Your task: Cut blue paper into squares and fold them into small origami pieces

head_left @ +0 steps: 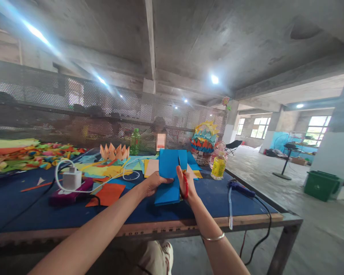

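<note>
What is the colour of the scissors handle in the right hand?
The scissors handle is red, best seen in the head view.

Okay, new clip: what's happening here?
A person sits at a blue-topped table. Their left hand grips folded blue paper, while the right hand holds red-handled scissors with the blades at the paper. Ahead and to the left stands an orange paper crown; colored scraps are heaped farther left. What looks like a glue gun lies to the right.
</note>
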